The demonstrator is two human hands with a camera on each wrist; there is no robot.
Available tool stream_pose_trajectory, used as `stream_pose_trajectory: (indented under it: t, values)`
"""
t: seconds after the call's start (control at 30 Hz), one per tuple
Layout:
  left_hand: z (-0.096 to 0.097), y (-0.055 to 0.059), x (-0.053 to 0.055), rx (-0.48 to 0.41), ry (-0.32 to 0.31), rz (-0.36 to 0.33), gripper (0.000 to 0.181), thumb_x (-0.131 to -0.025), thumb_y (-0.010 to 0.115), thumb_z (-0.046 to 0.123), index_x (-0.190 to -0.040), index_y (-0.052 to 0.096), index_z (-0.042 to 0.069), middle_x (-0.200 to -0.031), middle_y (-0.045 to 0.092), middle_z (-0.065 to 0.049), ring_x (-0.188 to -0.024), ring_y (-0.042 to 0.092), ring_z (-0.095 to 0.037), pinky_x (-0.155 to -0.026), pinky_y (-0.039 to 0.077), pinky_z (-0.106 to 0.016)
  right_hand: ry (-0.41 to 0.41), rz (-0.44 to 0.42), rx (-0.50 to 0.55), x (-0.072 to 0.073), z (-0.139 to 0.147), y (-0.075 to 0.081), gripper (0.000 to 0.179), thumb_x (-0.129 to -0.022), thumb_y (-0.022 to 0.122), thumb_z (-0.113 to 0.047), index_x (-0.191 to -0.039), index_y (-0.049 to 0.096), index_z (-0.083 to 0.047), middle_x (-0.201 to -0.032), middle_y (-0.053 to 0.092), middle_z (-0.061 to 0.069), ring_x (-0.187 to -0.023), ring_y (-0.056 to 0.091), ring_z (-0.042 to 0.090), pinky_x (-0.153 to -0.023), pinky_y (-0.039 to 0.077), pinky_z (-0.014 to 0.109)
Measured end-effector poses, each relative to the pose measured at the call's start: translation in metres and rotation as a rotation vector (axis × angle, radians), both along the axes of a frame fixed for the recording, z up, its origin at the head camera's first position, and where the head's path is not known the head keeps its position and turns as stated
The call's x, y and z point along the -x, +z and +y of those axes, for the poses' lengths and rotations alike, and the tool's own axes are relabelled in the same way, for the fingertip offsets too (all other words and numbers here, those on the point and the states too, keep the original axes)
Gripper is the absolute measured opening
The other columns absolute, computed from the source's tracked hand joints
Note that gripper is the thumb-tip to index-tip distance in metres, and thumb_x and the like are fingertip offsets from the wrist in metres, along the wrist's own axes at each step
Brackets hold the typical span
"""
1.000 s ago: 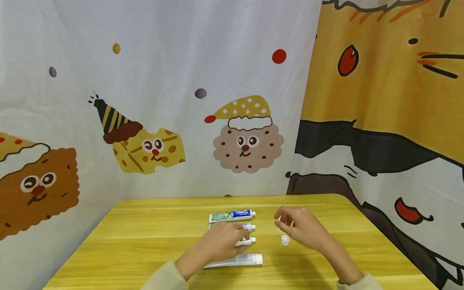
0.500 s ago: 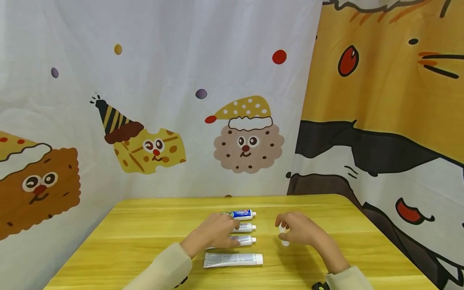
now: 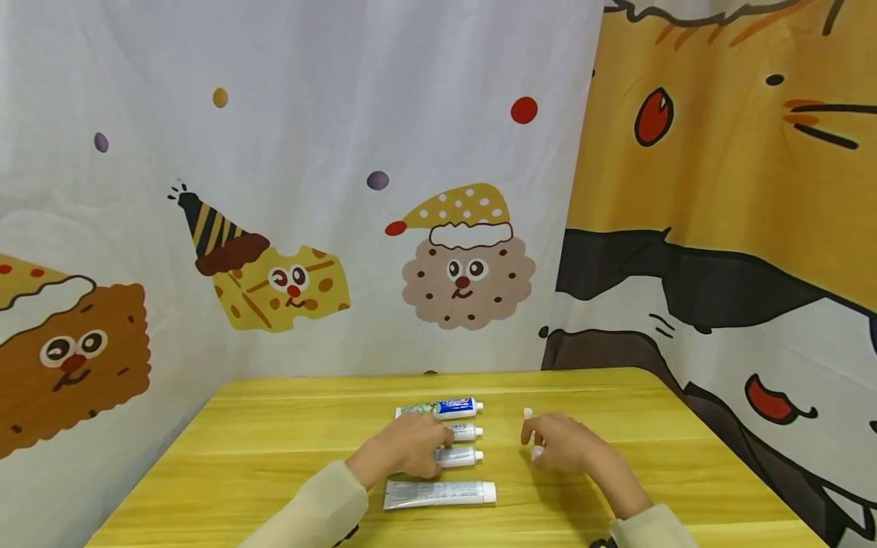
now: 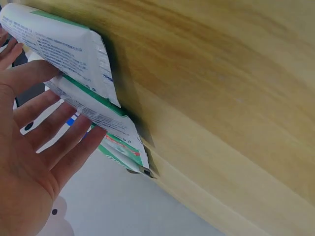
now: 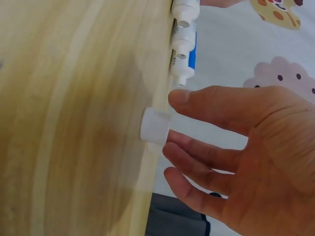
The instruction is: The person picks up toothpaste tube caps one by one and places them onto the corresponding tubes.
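Several toothpaste tubes lie in a row on the wooden table. The farthest tube (image 3: 454, 409) is green and blue; the second tube (image 3: 466, 432) and third tube (image 3: 459, 457) are whitish, and these three show bare nozzles. My left hand (image 3: 404, 445) is over the second and third tubes, hiding their left parts. In the left wrist view its fingers (image 4: 81, 147) are extended, close to the tubes; contact is unclear. My right hand (image 3: 565, 443) hovers around a white cap (image 5: 156, 127) standing on the table, thumb and fingers apart. Another white cap (image 3: 527, 413) lies just beyond it.
The nearest tube (image 3: 438, 494) still wears its white cap (image 3: 489, 492). Beyond the far edge of the yellowish wooden table (image 3: 288, 426) hangs a curtain (image 3: 308, 137) with cartoon figures.
My left hand has left its earlier place lower over the tubes, shifting slightly back and left, baring the nearest tube. My right hand has come down toward the nearer cap, revealing the farther one.
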State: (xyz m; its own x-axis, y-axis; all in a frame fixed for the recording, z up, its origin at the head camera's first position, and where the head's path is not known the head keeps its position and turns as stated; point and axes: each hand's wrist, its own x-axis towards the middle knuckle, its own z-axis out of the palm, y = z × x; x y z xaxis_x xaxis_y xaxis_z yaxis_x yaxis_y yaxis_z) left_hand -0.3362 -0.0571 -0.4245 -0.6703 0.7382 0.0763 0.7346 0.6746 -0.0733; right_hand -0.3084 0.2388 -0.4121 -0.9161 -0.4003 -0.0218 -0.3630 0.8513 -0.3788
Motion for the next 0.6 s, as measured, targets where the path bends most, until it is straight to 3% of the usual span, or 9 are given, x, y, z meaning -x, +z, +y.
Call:
stream_pose_trajectory:
  t: [0.2, 0.37, 0.6]
  values:
    - [0.001, -0.001, 0.001, 0.013, -0.001, -0.007, 0.031, -0.079, 0.082, 0.027, -0.110, 0.077, 0.025, -0.095, 0.076, 0.011, -0.063, 0.050, -0.001, -0.064, 0.047, -0.019, 0.033, -0.042, 0.008, 0.003, 0.005, -0.007, 0.033, -0.080, 0.066, 0.010, -0.103, 0.072, -0.013, -0.095, 0.065, 0.005, -0.088, 0.058, 0.020, -0.075, 0.051, 0.041]
    - [0.000, -0.003, 0.003, 0.016, -0.001, -0.010, 0.033, -0.079, 0.082, 0.027, -0.111, 0.077, 0.024, -0.101, 0.077, 0.011, -0.066, 0.053, 0.000, -0.069, 0.051, -0.020, 0.057, -0.019, 0.024, 0.004, 0.007, -0.011, 0.034, -0.078, 0.066, 0.013, -0.097, 0.072, -0.014, -0.094, 0.066, 0.004, -0.088, 0.059, 0.020, -0.073, 0.051, 0.039]
    - [0.001, -0.004, 0.004, 0.036, 0.004, -0.003, 0.028, -0.077, 0.086, 0.031, -0.102, 0.076, 0.024, -0.089, 0.072, 0.013, -0.063, 0.049, -0.002, -0.061, 0.045, -0.019, 0.083, 0.051, 0.002, 0.007, 0.006, -0.014, 0.029, -0.076, 0.067, 0.011, -0.088, 0.075, -0.014, -0.091, 0.070, -0.001, -0.086, 0.063, 0.018, -0.073, 0.053, 0.037]
